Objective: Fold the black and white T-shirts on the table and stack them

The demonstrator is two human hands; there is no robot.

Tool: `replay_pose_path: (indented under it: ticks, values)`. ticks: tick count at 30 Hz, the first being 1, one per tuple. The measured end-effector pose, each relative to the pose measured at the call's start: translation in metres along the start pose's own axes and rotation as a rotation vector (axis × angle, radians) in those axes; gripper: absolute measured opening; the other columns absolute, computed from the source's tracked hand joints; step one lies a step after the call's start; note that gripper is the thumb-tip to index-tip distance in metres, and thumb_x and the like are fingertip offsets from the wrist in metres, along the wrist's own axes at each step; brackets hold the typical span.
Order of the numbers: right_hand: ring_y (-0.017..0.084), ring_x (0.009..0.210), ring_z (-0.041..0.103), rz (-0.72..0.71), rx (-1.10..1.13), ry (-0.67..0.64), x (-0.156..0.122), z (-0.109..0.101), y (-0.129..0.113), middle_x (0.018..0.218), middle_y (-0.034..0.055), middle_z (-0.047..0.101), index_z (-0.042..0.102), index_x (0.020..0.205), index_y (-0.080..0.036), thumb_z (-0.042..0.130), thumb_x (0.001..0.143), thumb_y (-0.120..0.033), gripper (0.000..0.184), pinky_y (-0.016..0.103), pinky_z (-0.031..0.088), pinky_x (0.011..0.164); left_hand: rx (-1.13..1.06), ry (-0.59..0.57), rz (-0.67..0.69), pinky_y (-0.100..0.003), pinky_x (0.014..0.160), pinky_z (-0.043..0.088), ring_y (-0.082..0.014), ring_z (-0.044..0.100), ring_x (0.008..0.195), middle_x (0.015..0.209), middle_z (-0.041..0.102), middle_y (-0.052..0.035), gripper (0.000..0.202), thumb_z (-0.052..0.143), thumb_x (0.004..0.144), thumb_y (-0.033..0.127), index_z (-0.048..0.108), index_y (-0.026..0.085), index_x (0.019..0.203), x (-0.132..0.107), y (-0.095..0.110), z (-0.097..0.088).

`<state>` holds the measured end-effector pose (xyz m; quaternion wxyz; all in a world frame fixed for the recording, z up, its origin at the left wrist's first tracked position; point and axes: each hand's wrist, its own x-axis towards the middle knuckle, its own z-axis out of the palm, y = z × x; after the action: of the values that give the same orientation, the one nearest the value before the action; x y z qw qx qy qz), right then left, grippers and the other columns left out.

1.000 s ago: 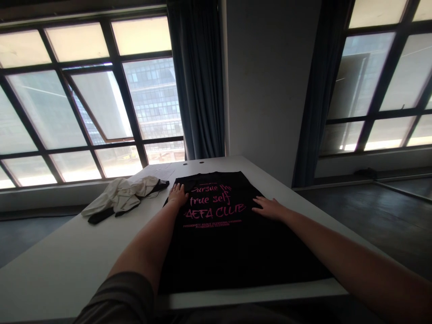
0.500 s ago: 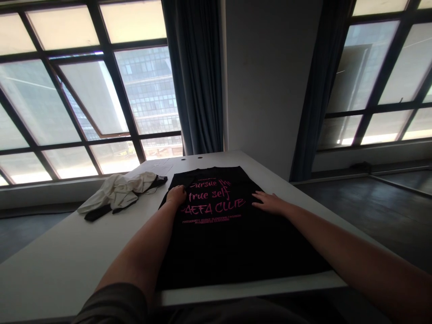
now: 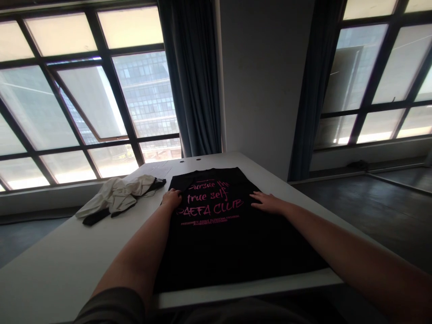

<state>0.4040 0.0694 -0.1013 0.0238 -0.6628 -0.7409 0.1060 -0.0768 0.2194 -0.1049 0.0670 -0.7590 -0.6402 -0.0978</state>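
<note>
A black T-shirt point(image 3: 222, 243) with pink lettering lies flat on the white table point(image 3: 67, 261), its hem toward me. My left hand point(image 3: 171, 198) rests on the shirt's left edge beside the print, fingers curled down onto the cloth. My right hand point(image 3: 266, 202) lies flat on the shirt's right edge, fingers stretched out. Both arms reach forward over the garment.
A crumpled white and black garment point(image 3: 116, 197) lies on the table to the left of the shirt. Large windows point(image 3: 84, 99), dark curtains point(image 3: 195, 81) and a grey pillar point(image 3: 263, 81) stand beyond the table's far end. Dark floor point(image 3: 381, 207) lies to the right.
My left hand has slid back toward me along the shirt's left edge and its fingers have curled. My right hand has stayed nearly in place.
</note>
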Motion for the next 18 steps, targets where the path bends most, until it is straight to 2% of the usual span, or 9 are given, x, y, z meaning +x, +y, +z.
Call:
replay_pose_path:
  ticks: [2,4,7,10,13,18]
  values:
    - [0.035,0.162,0.018,-0.005,0.006,-0.001,-0.001,0.0,0.001,0.176,0.0132,0.017,0.031,0.168,-0.022,0.039,0.099,-0.065,0.082,0.065,0.014,0.127,-0.008,-0.001,0.016,-0.041,0.114,0.044,-0.0303,0.057,0.135,0.148,0.06,-0.0114,0.049,0.045,0.099,0.039,0.066,0.027,0.142,0.001,-0.001,0.001]
    - [0.036,0.162,0.017,-0.008,0.015,-0.005,-0.002,-0.001,0.001,0.177,0.0124,0.017,0.031,0.168,-0.023,0.039,0.098,-0.066,0.083,0.066,0.014,0.127,-0.016,-0.006,0.036,-0.04,0.121,0.037,-0.0288,0.049,0.145,0.156,0.055,-0.0103,0.049,0.044,0.1,0.036,0.064,0.025,0.143,0.003,-0.002,0.004]
    - [0.036,0.162,0.016,-0.009,0.017,-0.014,-0.002,-0.001,0.002,0.177,0.0123,0.016,0.03,0.169,-0.023,0.037,0.098,-0.067,0.084,0.066,0.013,0.127,-0.032,-0.038,0.065,-0.042,0.126,0.028,-0.0277,0.041,0.152,0.159,0.053,-0.011,0.049,0.044,0.101,0.034,0.059,0.022,0.146,0.007,-0.001,0.009]
    - [0.037,0.162,0.017,-0.011,0.006,-0.016,-0.002,-0.001,0.002,0.177,0.0129,0.015,0.03,0.169,-0.022,0.037,0.098,-0.066,0.083,0.066,0.013,0.127,-0.051,-0.084,0.08,-0.042,0.123,0.033,-0.0269,0.049,0.148,0.157,0.055,-0.0117,0.052,0.042,0.103,0.037,0.054,0.023,0.151,0.009,-0.001,0.013]
    - [0.037,0.162,0.017,-0.01,0.006,-0.013,0.0,-0.001,0.002,0.177,0.0126,0.016,0.031,0.169,-0.022,0.038,0.098,-0.067,0.084,0.066,0.014,0.127,-0.061,-0.123,0.096,-0.041,0.123,0.034,-0.0269,0.044,0.152,0.167,0.043,-0.0104,0.058,0.04,0.104,0.043,0.046,0.024,0.159,0.009,-0.002,0.014]
    - [0.035,0.162,0.017,-0.007,-0.001,-0.004,0.002,0.001,0.004,0.177,0.0122,0.017,0.031,0.168,-0.023,0.038,0.098,-0.066,0.082,0.063,0.014,0.128,-0.05,-0.184,0.094,-0.052,0.124,0.03,-0.0321,0.028,0.16,0.173,0.031,-0.0121,0.066,0.035,0.104,0.05,0.037,0.025,0.165,0.008,-0.002,0.013]
